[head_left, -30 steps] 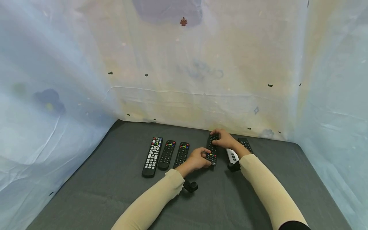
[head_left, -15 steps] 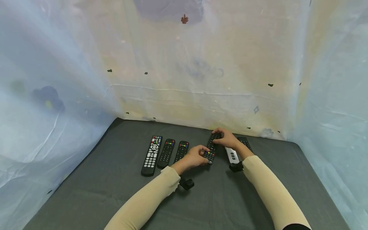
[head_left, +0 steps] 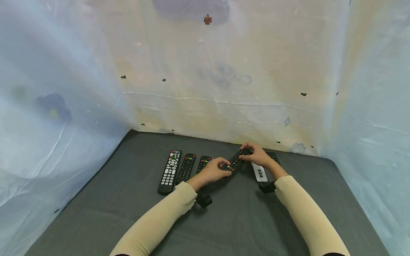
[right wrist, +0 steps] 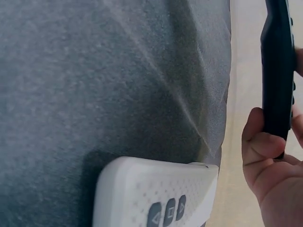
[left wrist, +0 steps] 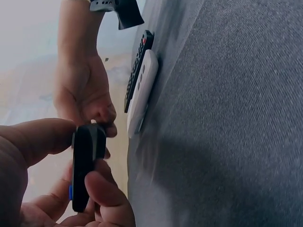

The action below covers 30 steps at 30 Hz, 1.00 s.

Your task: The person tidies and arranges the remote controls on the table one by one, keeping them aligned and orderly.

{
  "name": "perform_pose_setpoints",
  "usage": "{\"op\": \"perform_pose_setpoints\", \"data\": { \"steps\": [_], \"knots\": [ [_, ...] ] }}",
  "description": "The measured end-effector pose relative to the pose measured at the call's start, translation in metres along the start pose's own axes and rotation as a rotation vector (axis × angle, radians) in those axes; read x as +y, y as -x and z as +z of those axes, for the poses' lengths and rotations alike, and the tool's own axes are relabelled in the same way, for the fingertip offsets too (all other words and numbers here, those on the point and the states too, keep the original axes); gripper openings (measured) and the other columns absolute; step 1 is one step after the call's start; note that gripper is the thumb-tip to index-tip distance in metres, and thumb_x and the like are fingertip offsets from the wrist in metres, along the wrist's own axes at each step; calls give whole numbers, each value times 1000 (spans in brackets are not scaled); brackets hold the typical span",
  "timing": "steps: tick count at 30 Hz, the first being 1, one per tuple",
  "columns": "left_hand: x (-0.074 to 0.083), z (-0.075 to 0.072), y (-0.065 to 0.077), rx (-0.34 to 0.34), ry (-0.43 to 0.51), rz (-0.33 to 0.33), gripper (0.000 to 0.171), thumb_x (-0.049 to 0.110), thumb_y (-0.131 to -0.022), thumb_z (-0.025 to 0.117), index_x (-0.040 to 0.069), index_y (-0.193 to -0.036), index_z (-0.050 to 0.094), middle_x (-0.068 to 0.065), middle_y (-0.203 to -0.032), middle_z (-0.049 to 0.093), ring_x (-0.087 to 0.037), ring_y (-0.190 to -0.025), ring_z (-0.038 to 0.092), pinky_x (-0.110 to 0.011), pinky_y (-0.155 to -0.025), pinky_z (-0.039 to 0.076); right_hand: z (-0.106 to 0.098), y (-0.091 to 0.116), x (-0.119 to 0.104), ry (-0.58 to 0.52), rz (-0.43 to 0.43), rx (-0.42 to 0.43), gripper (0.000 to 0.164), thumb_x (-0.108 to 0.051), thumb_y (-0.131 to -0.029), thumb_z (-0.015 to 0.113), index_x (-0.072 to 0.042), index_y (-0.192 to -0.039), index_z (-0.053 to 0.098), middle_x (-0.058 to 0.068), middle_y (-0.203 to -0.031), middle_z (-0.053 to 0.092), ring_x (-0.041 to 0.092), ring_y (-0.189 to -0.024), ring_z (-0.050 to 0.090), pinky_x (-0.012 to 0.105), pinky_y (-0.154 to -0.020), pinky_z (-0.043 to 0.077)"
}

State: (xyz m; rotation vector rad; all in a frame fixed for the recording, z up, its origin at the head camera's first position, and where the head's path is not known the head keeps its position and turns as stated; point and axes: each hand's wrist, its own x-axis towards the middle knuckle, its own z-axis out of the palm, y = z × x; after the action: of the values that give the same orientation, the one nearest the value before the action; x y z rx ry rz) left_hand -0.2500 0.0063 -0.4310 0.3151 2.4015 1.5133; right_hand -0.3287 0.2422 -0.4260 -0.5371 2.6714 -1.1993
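Note:
Both hands hold one black remote control (head_left: 236, 161), which slants from near left to far right, its buttons upward. My left hand (head_left: 214, 170) pinches the near end; in the left wrist view, thumb and fingers press on both sides of the remote's dark body (left wrist: 84, 165). At the far end my right hand (head_left: 258, 157) grips it between thumb and fingers. In the right wrist view the remote (right wrist: 277, 71) is raised over the cloth. A white remote control (head_left: 258, 172) lies just beneath my right wrist, partly hidden by it.
On the left, a large black remote with white buttons (head_left: 170, 170) lies beside two smaller black remotes, one in the middle (head_left: 186, 167) and one partly hidden behind my left hand (head_left: 204, 162). Another black remote (head_left: 273, 157) lies at right. Grey cloth (head_left: 243, 220) covers the table; patterned curtains (head_left: 224, 117) enclose it.
The held remote has turned from nearly straight to a diagonal, its near end swinging left. My left hand has shifted left and slightly away; my right hand has moved slightly right.

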Motion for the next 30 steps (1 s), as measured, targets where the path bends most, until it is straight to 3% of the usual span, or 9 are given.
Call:
{"op": "perform_pose_setpoints", "data": {
  "steps": [5,11,14,18,21,25,30],
  "knots": [
    [-1,-4,-1,25,-13,33,31,26,-86,72,21,-116,66,-13,-134,54,-30,-121,51,-40,-81,51,-2,11,-8,-22,-7,2,43,-21,-89,69,-2,-125,55,22,-139,47,43,-126,44,58,-95,41],
    [-2,-7,-2,66,3,56,29,24,-86,72,20,-114,66,-12,-124,58,-25,-105,57,-37,-77,50,-8,27,-36,-54,-30,-1,37,-15,-88,70,-1,-121,58,25,-127,54,32,-96,57,40,-78,48],
    [-3,-7,-4,43,103,39,30,18,-86,73,15,-115,65,-15,-118,57,-23,-91,64,-40,-73,56,-6,23,-24,-59,-58,0,39,-18,-88,70,-2,-122,58,22,-125,55,24,-90,56,34,-73,47],
    [0,-8,-2,9,242,22,32,8,-86,71,7,-117,62,-18,-110,56,-21,-75,69,-48,-77,57,-5,20,-15,-61,-70,-5,41,-20,-89,69,-2,-125,57,21,-129,54,27,-95,55,35,-74,47],
    [1,-10,-3,10,264,13,32,6,-87,70,6,-118,62,-18,-110,57,-17,-73,68,-47,-78,57,-6,22,-14,-79,-51,-20,41,-18,-91,68,-2,-126,56,21,-131,52,27,-87,54,37,-71,46],
    [-2,-12,-6,27,277,-2,32,8,-87,70,9,-117,62,-16,-112,58,-16,-73,68,-47,-78,57,-5,21,-3,-115,-25,-41,41,-20,-92,67,-3,-127,56,17,-129,52,16,-62,43,37,-59,42],
    [-3,-15,-9,46,298,-2,33,7,-86,69,8,-118,63,-17,-111,58,-15,-69,68,-49,-79,57,-7,26,0,-145,-20,-55,39,-23,-91,68,-6,-124,58,16,-119,53,11,-50,37,39,-52,41]
  ]
}}
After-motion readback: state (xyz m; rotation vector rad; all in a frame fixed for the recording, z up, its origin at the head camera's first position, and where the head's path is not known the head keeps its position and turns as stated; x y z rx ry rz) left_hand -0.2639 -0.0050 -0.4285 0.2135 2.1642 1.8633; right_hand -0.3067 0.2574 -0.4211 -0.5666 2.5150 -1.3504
